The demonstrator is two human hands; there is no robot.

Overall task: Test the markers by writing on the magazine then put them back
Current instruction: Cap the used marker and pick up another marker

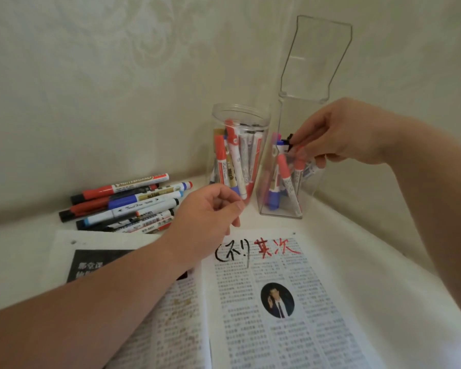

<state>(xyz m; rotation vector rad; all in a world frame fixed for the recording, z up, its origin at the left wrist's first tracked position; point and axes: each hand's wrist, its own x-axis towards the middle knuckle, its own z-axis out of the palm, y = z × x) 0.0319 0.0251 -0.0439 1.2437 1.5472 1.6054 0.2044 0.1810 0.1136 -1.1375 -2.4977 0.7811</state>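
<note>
- The magazine [277, 302] lies open on the desk [357, 249] directly in front of you. Its right page carries dense printed columns and an oval portrait photo.
- Handwritten test marks run across the top of that page: black strokes [232, 253] at left and red characters [276, 247] at right. The print is too small to read.
- The loose markers [128, 202] lie piled on the desk at far left, against the wall. One red-capped barrel [133, 182] reads "WHITEBOARD". The other labels are illegible.
- The round clear jar [264, 129] stands open behind the magazine. It holds upright markers with red, blue and white barrels.
- The square clear box [312, 187] stands just right of the jar, with its hinged lid [317, 57] raised. It holds red and blue markers leaning inside.
- Your right hand [343, 131] is at the upper part of the box, and its fingers pinch a black-tipped marker [288, 139]. I cannot tell whether the hand is inside the box walls.
- Your left hand [208, 217] hovers above the desk near the jar's base. Its fingers are loosely curled and hold nothing.
</note>
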